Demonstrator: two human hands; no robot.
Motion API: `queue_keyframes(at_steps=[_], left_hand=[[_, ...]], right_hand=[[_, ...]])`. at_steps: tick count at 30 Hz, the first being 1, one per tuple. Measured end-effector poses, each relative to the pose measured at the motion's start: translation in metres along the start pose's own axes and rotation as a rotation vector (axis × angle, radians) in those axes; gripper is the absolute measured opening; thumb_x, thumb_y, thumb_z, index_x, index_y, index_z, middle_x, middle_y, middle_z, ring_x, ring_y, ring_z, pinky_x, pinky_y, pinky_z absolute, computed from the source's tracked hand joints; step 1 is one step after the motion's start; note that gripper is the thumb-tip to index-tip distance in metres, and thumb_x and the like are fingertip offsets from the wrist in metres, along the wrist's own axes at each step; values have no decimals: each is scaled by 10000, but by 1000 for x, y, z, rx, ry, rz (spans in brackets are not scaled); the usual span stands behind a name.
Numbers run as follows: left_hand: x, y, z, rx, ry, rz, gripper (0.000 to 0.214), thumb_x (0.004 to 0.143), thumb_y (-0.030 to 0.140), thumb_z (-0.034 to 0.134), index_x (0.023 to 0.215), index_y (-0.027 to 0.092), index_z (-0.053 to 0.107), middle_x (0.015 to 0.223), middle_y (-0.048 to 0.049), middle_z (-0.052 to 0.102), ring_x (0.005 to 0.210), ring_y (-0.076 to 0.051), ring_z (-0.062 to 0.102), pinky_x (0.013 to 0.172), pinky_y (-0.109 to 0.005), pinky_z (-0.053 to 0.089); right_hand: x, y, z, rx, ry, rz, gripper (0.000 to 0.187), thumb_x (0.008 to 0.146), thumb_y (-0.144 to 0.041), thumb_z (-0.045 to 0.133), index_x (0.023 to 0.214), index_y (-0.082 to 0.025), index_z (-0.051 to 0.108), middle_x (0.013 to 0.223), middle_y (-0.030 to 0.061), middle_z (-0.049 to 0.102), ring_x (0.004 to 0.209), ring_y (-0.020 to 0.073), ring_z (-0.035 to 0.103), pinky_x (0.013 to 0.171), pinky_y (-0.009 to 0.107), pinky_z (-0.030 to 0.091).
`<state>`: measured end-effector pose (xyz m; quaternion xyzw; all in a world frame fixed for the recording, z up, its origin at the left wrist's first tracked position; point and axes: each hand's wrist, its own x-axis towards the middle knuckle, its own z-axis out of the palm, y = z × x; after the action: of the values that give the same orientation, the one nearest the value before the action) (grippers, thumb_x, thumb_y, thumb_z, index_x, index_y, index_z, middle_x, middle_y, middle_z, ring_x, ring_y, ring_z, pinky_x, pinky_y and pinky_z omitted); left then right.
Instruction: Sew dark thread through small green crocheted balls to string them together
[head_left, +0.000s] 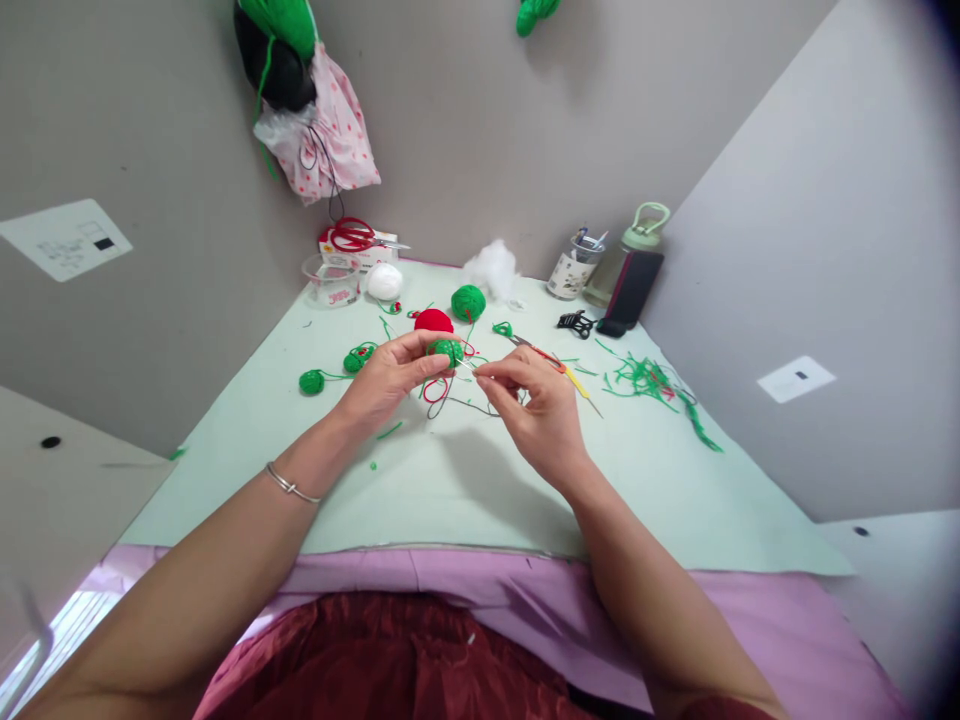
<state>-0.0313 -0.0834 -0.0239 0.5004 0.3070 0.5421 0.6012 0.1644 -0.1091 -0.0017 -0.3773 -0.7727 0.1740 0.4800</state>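
My left hand (390, 372) grips a small green crocheted piece (448, 350) between thumb and fingers above the table. The fingers of my right hand (536, 405) pinch a thin, pale needle-like tool (466, 366) whose tip meets the piece; I cannot tell whether it is a needle or a hook. A dark strand of yarn (457, 402) and a red loop of yarn (433, 392) hang beneath. Just behind the left fingers sits a red yarn ball (433, 321). A green yarn ball (468, 302) lies farther back.
Orange-and-yellow scissors (564, 366) lie by my right hand, with green yarn scraps (646, 378) beyond. Small green crocheted pieces (311, 382) rest at left. Along the back stand a clear tub (332, 285), white stuffing (491, 268), a pen cup (574, 270), a bottle and a phone (636, 288).
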Motion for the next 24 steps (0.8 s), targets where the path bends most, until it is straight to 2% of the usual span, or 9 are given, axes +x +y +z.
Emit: queue_keyframes(at_steps=[9,14,18,24], left_hand=[[0,0,0,25,9,6,276,777,307,809,1035,217,775,1036,-46,737,967,-200,663,939,-354,519],[1,-3,-3,83,20,42,283,753,300,836,1022,239,771,991,-24,729,927,-171,642,872,-300,493],[1,-5,-3,81,17,35,286,740,287,846,1006,228,759,967,-17,715,898,-153,630,837,-282,492],[1,-4,4,-51,-3,6,291,714,304,862,946,188,729,931,-23,693,901,-169,636,872,-347,538]], right_hand=[[0,0,0,-22,-4,16,135,906,-139,621,872,-209,731,730,2,546,630,121,501,599,278,413],[-1,2,2,5,-3,56,130,892,-125,624,849,-191,728,727,2,542,634,116,501,601,269,411],[-1,2,4,97,-4,129,112,883,-147,631,850,-186,731,736,3,550,653,116,507,600,263,404],[1,4,9,362,-39,302,92,841,-269,691,815,-183,711,775,14,631,622,108,473,574,268,381]])
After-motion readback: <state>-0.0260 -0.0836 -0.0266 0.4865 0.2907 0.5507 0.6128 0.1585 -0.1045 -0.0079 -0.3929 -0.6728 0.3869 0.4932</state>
